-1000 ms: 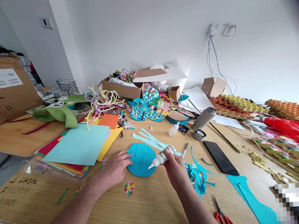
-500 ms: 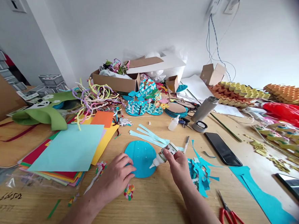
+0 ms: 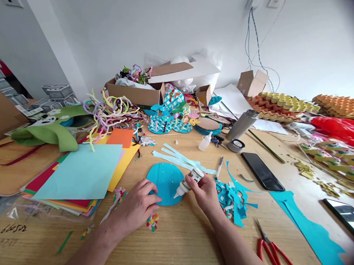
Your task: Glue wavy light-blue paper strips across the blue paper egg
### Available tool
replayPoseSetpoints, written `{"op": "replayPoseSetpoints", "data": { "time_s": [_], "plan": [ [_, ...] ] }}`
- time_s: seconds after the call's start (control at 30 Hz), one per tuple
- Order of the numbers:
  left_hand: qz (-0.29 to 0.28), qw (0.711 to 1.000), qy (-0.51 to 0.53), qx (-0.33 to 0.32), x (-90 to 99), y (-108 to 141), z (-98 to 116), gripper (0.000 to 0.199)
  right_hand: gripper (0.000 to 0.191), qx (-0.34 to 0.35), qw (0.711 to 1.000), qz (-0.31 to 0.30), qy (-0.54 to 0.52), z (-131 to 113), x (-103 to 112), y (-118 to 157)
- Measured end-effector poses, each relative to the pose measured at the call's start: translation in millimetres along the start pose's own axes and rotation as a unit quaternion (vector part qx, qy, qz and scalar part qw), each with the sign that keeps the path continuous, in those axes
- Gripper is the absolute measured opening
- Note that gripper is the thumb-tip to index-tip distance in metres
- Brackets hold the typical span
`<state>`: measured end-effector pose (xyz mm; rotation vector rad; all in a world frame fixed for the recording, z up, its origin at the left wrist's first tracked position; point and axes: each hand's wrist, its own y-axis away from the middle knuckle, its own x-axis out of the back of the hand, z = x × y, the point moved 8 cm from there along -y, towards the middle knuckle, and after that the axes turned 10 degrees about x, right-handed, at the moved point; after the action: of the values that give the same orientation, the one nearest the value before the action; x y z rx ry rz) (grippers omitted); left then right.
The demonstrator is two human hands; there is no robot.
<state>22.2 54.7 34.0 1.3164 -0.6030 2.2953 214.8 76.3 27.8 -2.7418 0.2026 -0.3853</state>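
Note:
A blue paper circle (image 3: pixel 165 183) with small whitish dots on it lies flat on the table. My left hand (image 3: pixel 141 202) holds its left edge, the fingers bent and their tips on the paper. In my right hand (image 3: pixel 203 189) is a white glue bottle (image 3: pixel 188 183) with a printed label, gripped between thumb and fingers. The bottle is tilted, its nozzle pointing down and left over the circle's lower right part; whether the tip touches the paper I cannot tell. Small coloured paper dots (image 3: pixel 152 222) sit just below the circle. Pale blue paper strips (image 3: pixel 178 160) lie behind it.
Blue paper scraps (image 3: pixel 237 202), red-handled scissors (image 3: pixel 269 244) and a black phone (image 3: pixel 261 171) are at the right. Coloured paper sheets (image 3: pixel 80 172) are stacked at the left. Farther back stand a small clear bottle (image 3: pixel 205 142) and a leaning steel flask (image 3: pixel 242 125).
My right hand has brought the glue bottle a little to the left, so its nozzle is farther over the circle. My left hand stays at the circle's edge. The view has shifted slightly.

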Motion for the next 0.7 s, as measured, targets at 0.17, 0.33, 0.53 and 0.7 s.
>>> {"op": "replayPoseSetpoints", "data": {
  "time_s": [0.17,0.33,0.53,0.7],
  "plan": [
    [-0.001,1.0,-0.004,-0.001,-0.9,-1.4,-1.0,0.019,0.025,-0.001,1.0,0.004,-0.013,-2.9,-2.0,0.3],
    [0.004,1.0,-0.002,-0.005,-1.3,-1.6,-1.4,0.021,0.024,-0.009,1.0,0.002,-0.012,-1.9,-3.4,1.8],
    [0.008,1.0,-0.001,-0.013,0.0,-1.1,-1.1,0.023,0.024,-0.002,1.0,-0.003,-0.009,-3.0,-4.8,1.8],
    [0.007,1.0,-0.003,-0.016,-0.7,-0.9,-2.4,0.023,0.022,-0.006,1.0,-0.006,-0.008,-2.2,-5.0,1.9]
  ]
}}
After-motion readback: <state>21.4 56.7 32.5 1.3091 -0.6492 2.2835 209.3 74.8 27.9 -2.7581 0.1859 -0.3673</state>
